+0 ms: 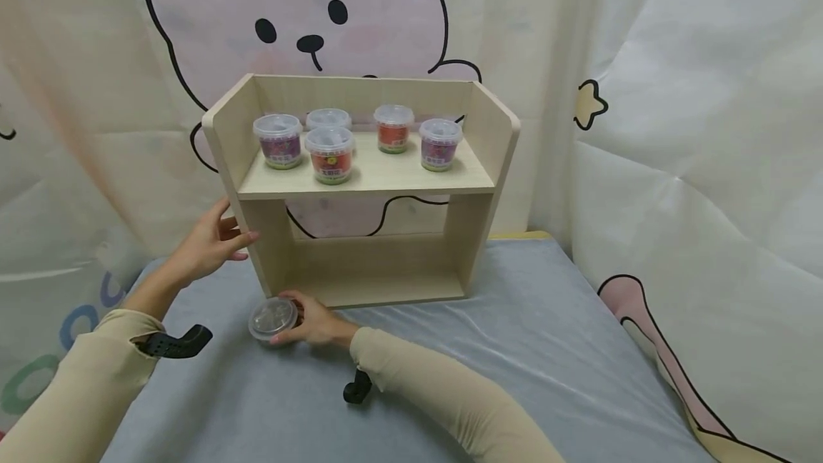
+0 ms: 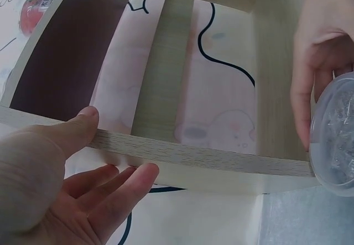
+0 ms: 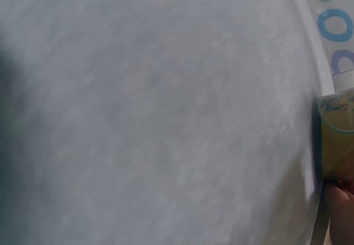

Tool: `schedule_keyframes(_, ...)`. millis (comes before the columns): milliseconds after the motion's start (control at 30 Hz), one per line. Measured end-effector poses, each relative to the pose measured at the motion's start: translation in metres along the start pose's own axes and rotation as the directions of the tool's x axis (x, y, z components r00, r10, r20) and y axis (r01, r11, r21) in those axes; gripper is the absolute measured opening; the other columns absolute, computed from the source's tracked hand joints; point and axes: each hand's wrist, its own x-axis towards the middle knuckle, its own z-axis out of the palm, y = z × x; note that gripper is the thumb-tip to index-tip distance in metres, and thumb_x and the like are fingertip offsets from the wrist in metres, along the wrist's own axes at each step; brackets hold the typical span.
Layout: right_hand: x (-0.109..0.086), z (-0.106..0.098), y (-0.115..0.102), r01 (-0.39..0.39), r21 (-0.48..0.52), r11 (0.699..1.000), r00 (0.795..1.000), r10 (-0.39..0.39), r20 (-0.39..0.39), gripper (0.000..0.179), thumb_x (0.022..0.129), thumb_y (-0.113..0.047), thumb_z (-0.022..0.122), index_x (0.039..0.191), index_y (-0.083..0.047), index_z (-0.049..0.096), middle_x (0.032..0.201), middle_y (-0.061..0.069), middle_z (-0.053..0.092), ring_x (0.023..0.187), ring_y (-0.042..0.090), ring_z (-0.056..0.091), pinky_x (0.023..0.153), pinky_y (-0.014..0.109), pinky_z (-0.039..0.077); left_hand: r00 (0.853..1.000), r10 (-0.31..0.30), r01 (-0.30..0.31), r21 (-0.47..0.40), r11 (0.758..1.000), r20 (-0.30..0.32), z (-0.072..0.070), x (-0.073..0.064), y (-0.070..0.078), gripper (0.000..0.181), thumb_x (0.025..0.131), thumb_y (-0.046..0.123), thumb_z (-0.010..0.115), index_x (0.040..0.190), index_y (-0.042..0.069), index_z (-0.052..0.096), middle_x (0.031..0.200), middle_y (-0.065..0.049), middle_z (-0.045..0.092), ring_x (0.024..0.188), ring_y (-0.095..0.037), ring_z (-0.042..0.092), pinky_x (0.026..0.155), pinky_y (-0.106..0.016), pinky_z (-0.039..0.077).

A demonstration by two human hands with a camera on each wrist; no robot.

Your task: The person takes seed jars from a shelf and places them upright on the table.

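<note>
Holds a lidded tub (image 1: 273, 319) in the right hand (image 1: 313, 321), clamped between the thumb and curled fingers. Presents a clear round lid just left of the right fingers, near the lower left corner of a pale wooden shelf (image 1: 373, 263). Cannot tell about contact between tub and blue-grey cloth (image 1: 514, 349) below those fingers. Shows a yellowish tub wall beside a fingertip in the right wrist view.

Rests the left hand (image 1: 207, 243) at the shelf's left side panel, above and left of the right fingers, with the thumb on the front edge and the other fingers extended along the outer side, apart from the thumb.

Bears, on the upper board, up and right of the left fingers, five more tubs: nearest those fingers, a purple-labelled tub (image 1: 281, 145); next, an orange-labelled tub (image 1: 331, 161) in front of a partly hidden tub (image 1: 328, 118); farthest from those fingers, a red-labelled tub (image 1: 393, 133) and another purple-labelled tub (image 1: 439, 150). Displays, beyond both hands' fingers and behind the shelf, a pale curtain (image 1: 527, 41) with a cartoon face.
</note>
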Motion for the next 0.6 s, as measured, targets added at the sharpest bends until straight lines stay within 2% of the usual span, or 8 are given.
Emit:
schedule_keyframes(133,-0.002,0.0,0.004,-0.009,-0.019,1.0,1.0,0.009,0.012,0.08,0.086,-0.01,0.08,0.154,-0.012,0.037,0.149,0.003,0.05,0.13,0.007,0.054,0.102,0.015,0.047,1.0,-0.017,0.017,0.0,1.0,0.008,0.002,0.0,-0.001,0.083,0.101,0.016,0.061,0.164,0.018,0.006,0.155,-0.036,0.035,0.13,-0.058,0.05,0.073,-0.04,0.064)
schedule_keyframes(267,-0.004,-0.007,0.003,-0.011,-0.029,1.0,1.0,0.011,0.021,0.081,0.087,-0.011,0.078,0.156,-0.013,0.034,0.153,0.005,0.048,0.137,0.011,0.052,0.105,0.016,0.046,1.0,-0.009,0.009,-0.005,1.0,0.002,0.003,0.002,-0.001,0.086,0.1,0.018,0.063,0.164,0.021,0.006,0.157,-0.035,0.034,0.132,-0.059,0.048,0.073,-0.04,0.064)
schedule_keyframes(400,-0.011,-0.019,-0.005,-0.019,-0.063,0.998,0.999,0.021,0.027,0.077,0.091,-0.016,0.074,0.157,-0.012,0.033,0.152,0.01,0.05,0.138,0.017,0.052,0.108,0.02,0.047,1.0,0.011,-0.011,0.004,1.0,-0.006,0.004,0.002,-0.001,0.087,0.1,0.019,0.063,0.164,0.024,0.005,0.156,-0.036,0.035,0.13,-0.06,0.048,0.072,-0.037,0.064)
schedule_keyframes(600,-0.023,-0.038,-0.023,-0.067,-0.055,0.996,0.997,0.069,0.044,0.068,0.098,-0.024,0.064,0.158,-0.013,0.032,0.153,0.019,0.048,0.138,0.028,0.054,0.103,0.024,0.052,0.999,0.038,-0.038,-0.014,0.999,-0.03,0.005,0.001,-0.004,0.087,0.1,0.016,0.063,0.164,0.024,0.005,0.153,-0.037,0.037,0.125,-0.059,0.052,0.07,-0.034,0.063)
